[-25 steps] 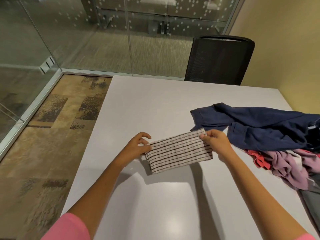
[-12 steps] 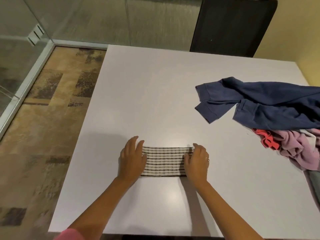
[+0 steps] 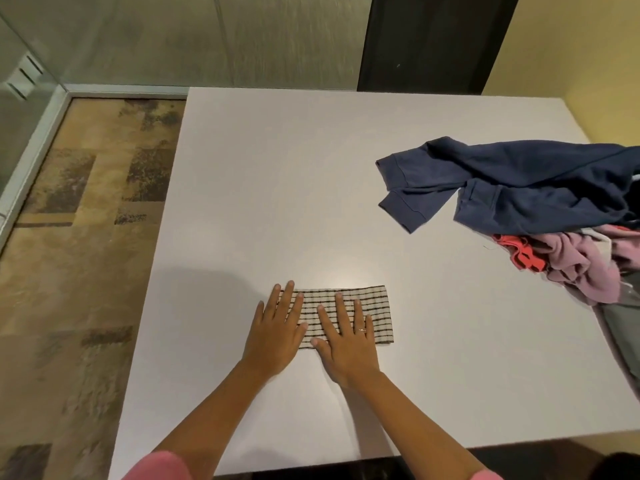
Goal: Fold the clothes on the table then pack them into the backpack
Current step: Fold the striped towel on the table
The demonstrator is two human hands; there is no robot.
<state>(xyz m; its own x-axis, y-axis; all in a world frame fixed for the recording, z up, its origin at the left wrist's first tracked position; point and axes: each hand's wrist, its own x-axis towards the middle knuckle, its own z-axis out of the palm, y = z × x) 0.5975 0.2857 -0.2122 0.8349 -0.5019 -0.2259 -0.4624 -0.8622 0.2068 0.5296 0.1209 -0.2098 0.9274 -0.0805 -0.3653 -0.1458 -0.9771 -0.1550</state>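
We press our left hand and right hand flat, fingers straight and spread, on the folded striped cloth lying near the front of the table; neither hand grips it. A pile of clothes sits well apart on the right.

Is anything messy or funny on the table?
Yes. On the table's right side a navy top lies crumpled over pink clothes, not yet folded. The striped cloth is folded flat under both hands.
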